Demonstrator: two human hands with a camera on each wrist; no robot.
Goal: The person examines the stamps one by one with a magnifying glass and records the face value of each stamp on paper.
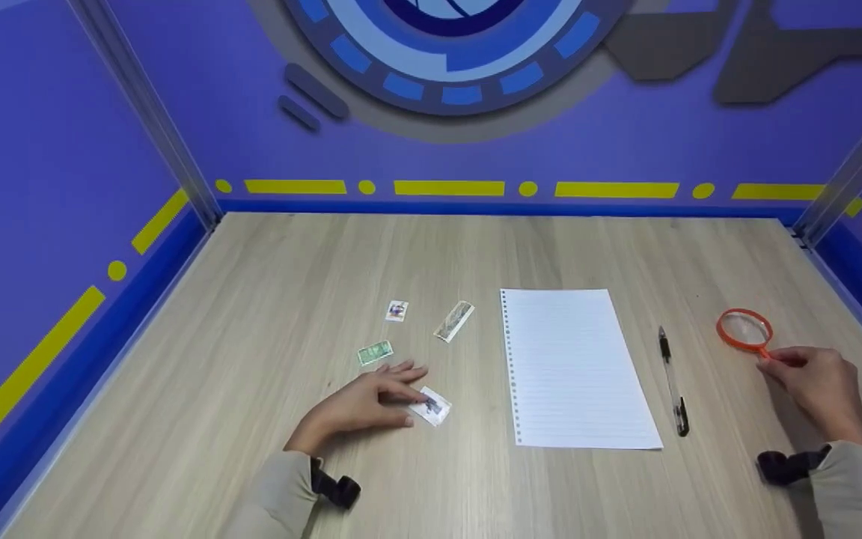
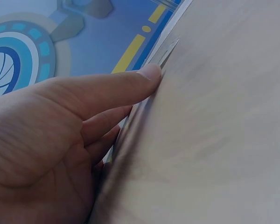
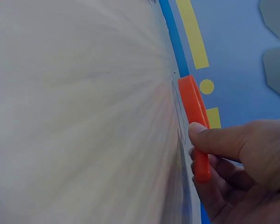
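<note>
My right hand pinches the handle of an orange-rimmed magnifying glass between thumb and fingers. Seen from the right wrist, its orange rim stands edge-on above the wooden surface. On the left, my other hand rests low over the table, its index fingertip on a small white-bordered postage stamp and the thumb close beside it. From the left wrist, the stamp shows as a thin sliver past the thumb tip. A green stamp lies just beyond that hand's fingers.
Farther back lie a small picture stamp and a long narrow stamp. A lined sheet of paper with a punched edge lies between the hands. Right of it is a black-capped clear pen. Blue patterned panels enclose the table.
</note>
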